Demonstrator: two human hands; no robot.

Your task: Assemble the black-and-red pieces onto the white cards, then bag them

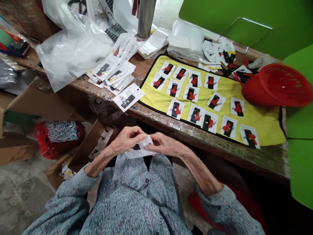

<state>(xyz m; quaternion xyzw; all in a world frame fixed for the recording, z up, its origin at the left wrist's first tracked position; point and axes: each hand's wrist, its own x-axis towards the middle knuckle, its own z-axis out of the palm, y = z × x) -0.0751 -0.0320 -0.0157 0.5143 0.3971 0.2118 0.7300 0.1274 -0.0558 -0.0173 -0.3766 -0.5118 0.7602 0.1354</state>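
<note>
Above my lap, both hands pinch a small clear plastic packet (134,154) with a white card and something black inside. My left hand (128,139) grips its upper left edge with thumb and fingers. At its right end my right hand (167,144) has its fingers closed on it. On the table, a yellow cloth (156,70) with a dark border bears several white cards (228,126), each with a black and red piece on it. Left of the cloth lies a heap of packets (114,70), and one packet (129,97) overhangs the table edge.
A red plastic basket (264,86) lies tipped at the cloth's right end. Stacked clear bags (186,40) and a metal post (146,19) stand behind. Crumpled plastic sheeting (73,49) covers the left. Open cardboard boxes (85,143) and a red bag of rings (61,132) sit below.
</note>
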